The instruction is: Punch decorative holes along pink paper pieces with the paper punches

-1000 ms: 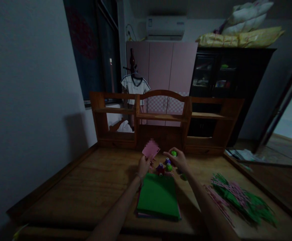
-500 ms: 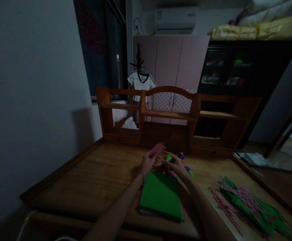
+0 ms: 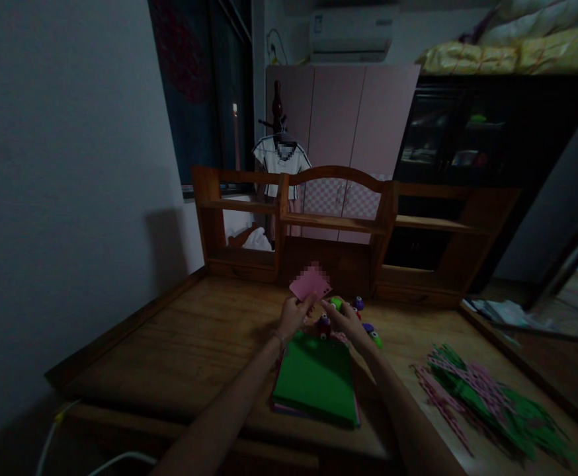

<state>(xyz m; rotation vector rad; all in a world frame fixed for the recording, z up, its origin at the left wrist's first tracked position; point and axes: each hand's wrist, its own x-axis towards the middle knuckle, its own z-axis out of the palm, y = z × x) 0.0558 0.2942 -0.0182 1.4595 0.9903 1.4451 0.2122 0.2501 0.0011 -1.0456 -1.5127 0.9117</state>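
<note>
My left hand [image 3: 293, 315] holds up a small pink piece of paper [image 3: 310, 286] by its lower edge, above the far end of a green paper stack [image 3: 316, 378]. My right hand [image 3: 344, 318] is close beside it, fingers curled around a small green paper punch [image 3: 336, 303]. Several small round punches, purple [image 3: 359, 303], dark red [image 3: 323, 324] and green [image 3: 377, 341], lie on the wooden desk [image 3: 194, 344] around the right hand.
A wooden shelf unit [image 3: 338, 225] stands along the desk's back edge. A heap of green and pink paper strips [image 3: 487, 400] lies at the right. Pink wardrobe, dark cabinet and a hanging shirt are behind. A white cable [image 3: 115, 459] hangs at the front left.
The pink paper tilted flat between both hands half a second ago and now stands upright again. The right hand stays close to the left. The view shifted slightly.
</note>
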